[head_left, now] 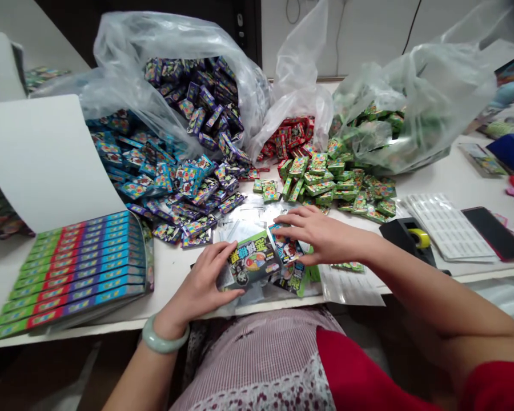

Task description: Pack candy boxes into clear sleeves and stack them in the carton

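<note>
My left hand point(205, 277) grips the left edge of a dark printed packet point(255, 260) with green lettering, thumb along the near edge and fingers at the far side. At the packet's right end, my right hand point(317, 234) has its fingers and thumb around a small blue box point(286, 244). Whether the blue box touches the packet I cannot tell. Beneath them lie another dark packet with green lettering point(293, 279) and some clear plastic pieces. A small green box point(349, 266) shows below my right wrist.
Heaps of small blue point(141, 165), purple point(205, 197), red point(293, 137) and green boxes point(325, 177) spill from clear bags. Stacked display trays point(89, 262) stand left. Right are a tape dispenser point(409, 240), sticker sheets point(448, 228) and a phone point(497, 231). The table edge runs close to my body.
</note>
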Available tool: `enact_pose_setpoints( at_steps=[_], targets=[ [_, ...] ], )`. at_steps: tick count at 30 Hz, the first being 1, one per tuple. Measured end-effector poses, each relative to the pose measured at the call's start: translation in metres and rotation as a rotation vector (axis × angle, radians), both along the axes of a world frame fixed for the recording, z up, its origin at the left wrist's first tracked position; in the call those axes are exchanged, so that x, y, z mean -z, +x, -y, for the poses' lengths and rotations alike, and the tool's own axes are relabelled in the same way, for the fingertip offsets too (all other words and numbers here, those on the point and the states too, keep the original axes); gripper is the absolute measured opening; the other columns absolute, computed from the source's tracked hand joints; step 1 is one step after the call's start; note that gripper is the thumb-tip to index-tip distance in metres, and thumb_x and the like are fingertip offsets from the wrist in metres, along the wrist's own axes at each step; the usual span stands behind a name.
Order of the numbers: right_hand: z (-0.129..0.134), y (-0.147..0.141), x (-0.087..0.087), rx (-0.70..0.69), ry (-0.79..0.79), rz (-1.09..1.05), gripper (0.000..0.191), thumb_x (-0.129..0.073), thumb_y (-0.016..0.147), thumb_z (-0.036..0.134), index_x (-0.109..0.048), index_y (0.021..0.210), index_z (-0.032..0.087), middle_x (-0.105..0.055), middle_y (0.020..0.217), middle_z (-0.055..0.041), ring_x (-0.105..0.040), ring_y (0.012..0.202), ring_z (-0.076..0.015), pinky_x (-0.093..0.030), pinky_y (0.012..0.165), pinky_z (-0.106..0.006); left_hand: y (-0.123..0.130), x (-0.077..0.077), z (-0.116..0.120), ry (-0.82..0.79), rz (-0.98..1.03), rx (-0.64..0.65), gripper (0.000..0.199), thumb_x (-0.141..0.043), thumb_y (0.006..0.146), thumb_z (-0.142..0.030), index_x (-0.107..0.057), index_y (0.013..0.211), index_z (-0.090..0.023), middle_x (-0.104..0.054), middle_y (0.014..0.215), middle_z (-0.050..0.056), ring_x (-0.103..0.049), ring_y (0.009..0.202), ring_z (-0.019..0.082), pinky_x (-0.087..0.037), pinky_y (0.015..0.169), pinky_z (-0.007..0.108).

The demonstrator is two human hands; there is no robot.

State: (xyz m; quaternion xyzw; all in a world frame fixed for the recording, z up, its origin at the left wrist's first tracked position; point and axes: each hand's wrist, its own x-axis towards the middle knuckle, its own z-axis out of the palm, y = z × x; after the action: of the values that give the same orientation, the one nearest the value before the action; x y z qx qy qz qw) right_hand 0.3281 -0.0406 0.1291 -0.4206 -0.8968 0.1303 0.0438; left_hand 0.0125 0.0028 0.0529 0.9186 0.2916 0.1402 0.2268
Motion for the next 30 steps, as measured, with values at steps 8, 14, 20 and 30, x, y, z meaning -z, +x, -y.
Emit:
enact_pose_setpoints(
  at_steps=[8,14,20,30],
  targets=[
    [-0.006,-0.004,0.0,-0.052,-0.108,-0.064,0.073,-0.072,0.075,0.023,-0.042,0.141,0.017,-0.042,0.146,-0.0161,-0.039,0.13,-0.0315,-0.031,0.107,-0.05,0.002,-0.003,0.003,-0.053,0.021,0.031,0.089,-0.071,0.076,-0.042,-0.02,0.148,-0.029,-0.039,0.135,0.012,-0.041,0.126,0.031,-0.039,0.106,0.05],
    [-0.014,-0.015,0.009,-0.033,-0.217,-0.247,0.089,-0.079,0.073,0.03,-0.03,0.146,0.018,-0.032,0.15,-0.0184,-0.032,0.138,-0.0284,-0.032,0.111,-0.044,0.006,0.002,0.008,-0.05,0.076,-0.043,0.09,-0.074,0.073,-0.042,-0.024,0.146,-0.028,-0.039,0.134,0.012,-0.042,0.125,0.031,-0.041,0.104,0.05],
    [0.005,-0.036,0.038,0.36,-0.15,-0.586,0.06,-0.074,0.077,0.04,-0.048,0.129,0.025,-0.037,0.145,-0.0128,-0.039,0.133,-0.0293,-0.04,0.106,-0.049,0.008,0.002,0.019,0.035,0.131,-0.239,0.089,-0.077,0.07,-0.038,-0.029,0.143,-0.024,-0.042,0.128,0.013,-0.045,0.12,0.031,-0.042,0.102,0.051],
    [0.001,-0.049,0.031,0.371,-0.216,-0.775,0.033,-0.056,0.084,0.016,-0.06,0.115,0.026,-0.062,0.107,-0.0039,-0.06,0.09,-0.0155,-0.05,0.069,-0.029,0.05,0.001,0.035,-0.567,0.678,-0.455,0.052,-0.06,0.087,-0.029,-0.039,0.134,-0.028,-0.057,0.116,0.008,-0.061,0.102,0.019,-0.054,0.084,0.033]
  ],
)
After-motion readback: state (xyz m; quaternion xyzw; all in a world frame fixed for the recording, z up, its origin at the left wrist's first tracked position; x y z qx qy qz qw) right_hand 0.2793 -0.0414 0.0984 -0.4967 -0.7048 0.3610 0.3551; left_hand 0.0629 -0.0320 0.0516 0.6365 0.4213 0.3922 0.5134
